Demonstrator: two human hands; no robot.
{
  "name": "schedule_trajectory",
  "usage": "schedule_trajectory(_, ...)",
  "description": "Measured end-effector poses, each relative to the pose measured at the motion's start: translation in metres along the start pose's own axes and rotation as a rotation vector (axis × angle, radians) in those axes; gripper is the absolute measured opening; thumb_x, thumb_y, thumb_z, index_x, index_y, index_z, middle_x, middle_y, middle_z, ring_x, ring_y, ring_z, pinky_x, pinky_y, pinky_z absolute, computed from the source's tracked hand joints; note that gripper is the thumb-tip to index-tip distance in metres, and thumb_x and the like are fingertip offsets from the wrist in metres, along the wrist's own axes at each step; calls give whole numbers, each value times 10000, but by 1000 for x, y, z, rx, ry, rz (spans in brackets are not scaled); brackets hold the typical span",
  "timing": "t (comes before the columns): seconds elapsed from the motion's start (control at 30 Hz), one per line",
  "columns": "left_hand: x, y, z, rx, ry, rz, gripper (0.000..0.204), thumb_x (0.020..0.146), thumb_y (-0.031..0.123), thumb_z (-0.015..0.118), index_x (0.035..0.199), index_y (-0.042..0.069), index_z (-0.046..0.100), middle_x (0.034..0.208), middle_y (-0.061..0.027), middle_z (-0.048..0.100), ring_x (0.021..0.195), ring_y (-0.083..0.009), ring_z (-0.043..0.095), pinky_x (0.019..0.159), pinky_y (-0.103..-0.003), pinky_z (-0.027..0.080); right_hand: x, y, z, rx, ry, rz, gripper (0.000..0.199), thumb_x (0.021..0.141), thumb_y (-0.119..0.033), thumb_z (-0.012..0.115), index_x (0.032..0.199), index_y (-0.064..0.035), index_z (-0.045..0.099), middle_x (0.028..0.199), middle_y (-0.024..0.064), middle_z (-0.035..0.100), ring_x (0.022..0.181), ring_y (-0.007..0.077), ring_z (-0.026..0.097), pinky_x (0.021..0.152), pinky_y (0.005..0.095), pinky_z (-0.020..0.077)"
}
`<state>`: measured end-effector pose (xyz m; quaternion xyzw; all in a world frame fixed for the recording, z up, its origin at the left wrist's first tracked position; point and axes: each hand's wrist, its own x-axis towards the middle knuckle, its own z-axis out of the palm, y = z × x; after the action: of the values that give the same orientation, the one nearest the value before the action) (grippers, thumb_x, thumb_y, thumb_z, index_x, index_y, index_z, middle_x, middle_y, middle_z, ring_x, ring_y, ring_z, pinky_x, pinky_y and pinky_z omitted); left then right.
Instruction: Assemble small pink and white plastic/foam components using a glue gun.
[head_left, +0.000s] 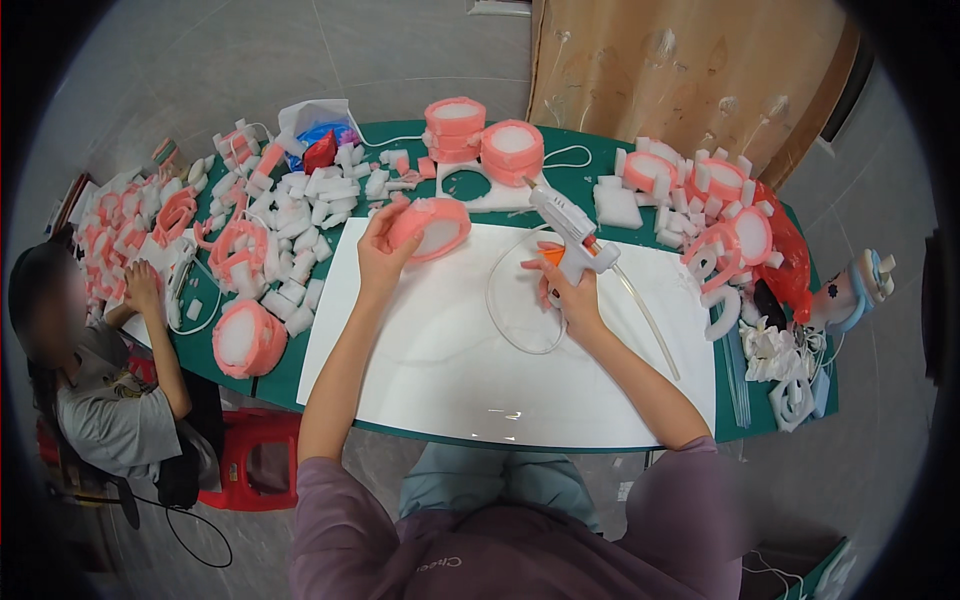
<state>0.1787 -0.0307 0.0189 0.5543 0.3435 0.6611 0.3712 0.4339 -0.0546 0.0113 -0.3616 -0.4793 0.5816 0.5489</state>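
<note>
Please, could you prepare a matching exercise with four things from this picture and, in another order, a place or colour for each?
1. pink-rimmed foam piece above the sheet
2. glue gun
3. stool
4. large sheet

A. red
B. in the right hand
C. white, flat on the green table
D. in the left hand

Pairs: 1-D; 2-B; 3-A; 4-C

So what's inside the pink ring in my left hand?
Inside the pink ring held in your left hand, a white surface shows; whatever lies beneath it is covered from view.

The head-worn fisheye looks down at both hands (382, 248).
</note>
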Motion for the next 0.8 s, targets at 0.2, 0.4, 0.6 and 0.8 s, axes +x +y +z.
schedule_trajectory(0.2, -8, -4, 12, 179, -25, -3, 446, 709, 43, 650, 1125, -1, 496, 1094, -117, 542, 992, -169, 530, 850, -266, 411, -8, 0, 2, -86, -143, 37, 221, 806, -114, 566, 1002, -17, 526, 819, 98, 616, 458, 64, 457, 407, 200, 363)
schedule_trajectory(0.4, -13, 1, 19, 496, -117, -19, 476, 664, 148, 706, 1091, 32, 533, 934, -123, 628, 816, -161, 606, 748, -266, 461, -12, 0, 5, -234, -153, 2, 190, 802, -122, 576, 974, -51, 535, 830, 24, 599, 486, 52, 475, 416, 191, 372)
schedule_trajectory(0.6, -15, 2, 20, 572, -107, -54, 405, 667, 138, 703, 1031, 23, 568, 872, -120, 643, 787, -172, 622, 717, -271, 471, -12, -7, 8, -210, -174, 34, 169, 801, -142, 579, 927, -43, 526, 832, 21, 598, 487, 54, 483, 429, 200, 382)
schedule_trajectory(0.8, -17, 2, 24, 614, -136, 19, 373, 667, 123, 699, 1008, 27, 583, 846, -118, 648, 763, -183, 635, 704, -265, 477, -13, -4, 5, -284, -181, 64, 174, 800, -152, 567, 920, -36, 521, 816, 43, 597, 474, 57, 484, 428, 200, 382)
